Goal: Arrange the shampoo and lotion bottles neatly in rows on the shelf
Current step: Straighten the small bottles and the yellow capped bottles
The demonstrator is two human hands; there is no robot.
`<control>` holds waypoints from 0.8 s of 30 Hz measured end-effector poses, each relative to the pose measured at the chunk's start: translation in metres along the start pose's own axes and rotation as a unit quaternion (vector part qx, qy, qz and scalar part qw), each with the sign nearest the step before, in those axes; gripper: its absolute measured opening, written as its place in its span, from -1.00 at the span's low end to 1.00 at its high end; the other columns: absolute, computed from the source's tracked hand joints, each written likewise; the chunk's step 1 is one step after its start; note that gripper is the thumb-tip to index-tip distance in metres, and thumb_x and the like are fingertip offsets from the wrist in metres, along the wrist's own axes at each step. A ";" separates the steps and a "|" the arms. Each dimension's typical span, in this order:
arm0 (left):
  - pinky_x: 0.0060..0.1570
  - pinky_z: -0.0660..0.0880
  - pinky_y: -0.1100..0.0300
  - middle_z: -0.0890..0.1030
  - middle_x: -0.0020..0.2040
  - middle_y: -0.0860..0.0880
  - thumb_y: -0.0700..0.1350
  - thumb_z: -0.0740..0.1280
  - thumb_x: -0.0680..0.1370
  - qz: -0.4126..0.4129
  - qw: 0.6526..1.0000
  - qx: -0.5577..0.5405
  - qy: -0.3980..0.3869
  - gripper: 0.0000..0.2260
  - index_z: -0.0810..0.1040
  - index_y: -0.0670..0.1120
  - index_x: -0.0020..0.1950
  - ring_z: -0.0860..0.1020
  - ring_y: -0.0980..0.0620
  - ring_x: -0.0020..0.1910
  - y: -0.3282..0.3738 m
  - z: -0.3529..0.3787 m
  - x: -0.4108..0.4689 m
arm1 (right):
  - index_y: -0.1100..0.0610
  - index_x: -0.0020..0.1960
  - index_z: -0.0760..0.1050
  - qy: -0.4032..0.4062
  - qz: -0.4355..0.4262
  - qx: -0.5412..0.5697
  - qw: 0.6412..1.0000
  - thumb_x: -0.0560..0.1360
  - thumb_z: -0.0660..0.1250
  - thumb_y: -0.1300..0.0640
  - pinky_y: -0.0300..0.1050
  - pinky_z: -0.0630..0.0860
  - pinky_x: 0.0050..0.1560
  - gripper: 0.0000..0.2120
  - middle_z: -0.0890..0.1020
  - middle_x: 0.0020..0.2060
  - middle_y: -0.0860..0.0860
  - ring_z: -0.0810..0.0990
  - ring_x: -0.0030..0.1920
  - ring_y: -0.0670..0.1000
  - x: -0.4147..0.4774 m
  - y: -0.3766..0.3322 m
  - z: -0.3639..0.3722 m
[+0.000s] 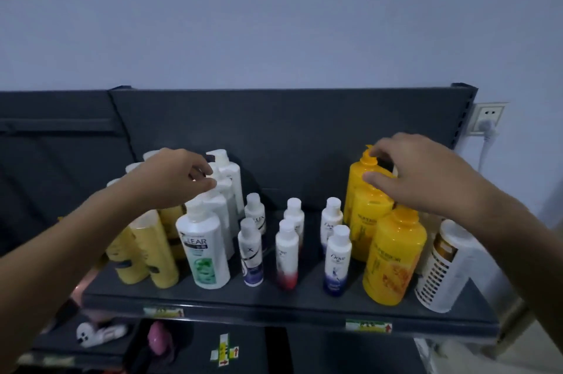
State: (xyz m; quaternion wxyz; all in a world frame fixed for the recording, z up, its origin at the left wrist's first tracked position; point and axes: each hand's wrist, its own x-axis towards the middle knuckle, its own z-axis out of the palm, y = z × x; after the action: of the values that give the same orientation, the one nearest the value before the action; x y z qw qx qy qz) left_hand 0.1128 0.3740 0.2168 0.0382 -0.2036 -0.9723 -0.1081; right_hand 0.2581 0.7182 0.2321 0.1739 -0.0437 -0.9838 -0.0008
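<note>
Head view, looking down on a dark grey metal shelf of toiletry bottles against a pale blue wall.

At nine o'clock, the left hand reaches over a front-to-back row of white plastic pump bottles. Its thumb and curled fingertips pinch the pump head of the middle white bottle in that row. Pale yellow squeeze bottles stand just left of the row, partly hidden by the forearm.

At the centre, small white capped bottles stand upright in three short rows, apart from one another.

At three o'clock, the right hand arches over the rear orange-yellow pump bottle, with thumb and forefinger closed round its pump neck. The front orange-yellow pump bottle stands just before it. A white cylindrical bottle with a dark grid pattern sits at four o'clock, near the shelf's right end.

Both hands seem to be squaring rear bottles into line. This would go best by keeping each base on the shelf and twisting or sliding from the neck rather than lifting by the pump. The white row is packed close, so sideways nudges there should be small, as a neighbour could tip.
</note>
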 end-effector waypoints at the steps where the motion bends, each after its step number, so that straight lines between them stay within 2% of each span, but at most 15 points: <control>1: 0.10 0.57 0.12 0.72 0.03 0.11 0.12 0.40 0.58 -0.004 1.000 -0.003 0.001 -0.74 0.66 0.04 0.19 0.64 0.08 0.04 -0.013 -0.004 -0.002 | -0.02 0.30 0.54 -0.007 -0.018 0.026 0.999 0.53 0.31 -0.25 0.08 0.59 0.09 -0.55 0.62 0.12 -0.03 0.58 0.14 0.03 0.011 -0.023 -0.001; 6: 0.07 0.60 0.09 0.70 0.01 0.15 0.14 0.39 0.57 0.006 1.000 -0.009 -0.003 -0.77 0.67 0.08 0.15 0.65 0.10 0.03 -0.095 -0.020 -0.002 | -0.04 0.28 0.54 -0.054 -0.069 0.089 0.992 0.53 0.33 -0.24 0.04 0.61 0.09 -0.58 0.63 0.10 -0.11 0.62 0.07 -0.03 0.058 -0.144 0.020; 10: 0.09 0.61 0.05 0.70 0.04 0.12 0.14 0.38 0.58 0.024 1.000 0.004 -0.009 -0.74 0.67 0.06 0.19 0.64 0.10 0.04 -0.160 -0.031 0.003 | -0.04 0.23 0.56 -0.079 -0.062 0.137 0.986 0.52 0.36 -0.20 0.02 0.62 0.07 -0.64 0.63 0.01 -0.15 0.62 -0.01 -0.07 0.088 -0.222 0.044; 13: 0.11 0.62 0.04 0.71 0.08 0.10 0.14 0.38 0.58 0.037 0.999 0.002 -0.016 -0.69 0.65 0.03 0.24 0.65 0.08 0.04 -0.205 -0.031 0.007 | -0.07 0.24 0.55 -0.094 -0.056 0.148 0.983 0.51 0.37 -0.21 0.02 0.60 0.12 -0.63 0.63 0.04 -0.16 0.62 0.03 -0.08 0.106 -0.269 0.059; 20: 0.11 0.62 0.06 0.70 0.08 0.10 0.14 0.37 0.59 0.086 0.995 0.012 -0.046 -0.67 0.63 0.03 0.29 0.64 0.10 0.05 -0.261 -0.019 0.018 | -0.06 0.25 0.54 -0.120 -0.050 0.140 0.981 0.54 0.35 -0.20 -0.05 0.59 0.08 -0.64 0.60 0.04 -0.16 0.58 0.00 -0.12 0.128 -0.334 0.081; 24: 0.11 0.62 0.04 0.69 0.10 0.13 0.18 0.36 0.58 0.118 0.991 0.012 -0.063 -0.65 0.62 0.06 0.30 0.64 0.11 0.08 -0.270 -0.012 0.025 | -0.07 0.28 0.53 -0.143 -0.049 0.128 0.980 0.51 0.34 -0.23 -0.02 0.61 0.09 -0.59 0.61 0.04 -0.17 0.62 -0.02 -0.11 0.132 -0.353 0.094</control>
State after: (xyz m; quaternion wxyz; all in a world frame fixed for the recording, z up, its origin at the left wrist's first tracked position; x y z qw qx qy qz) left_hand -0.0183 0.1400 0.1787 -0.0083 -0.3231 -0.9431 -0.0781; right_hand 0.0718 0.3795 0.1942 0.0349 0.0271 -0.9914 0.1230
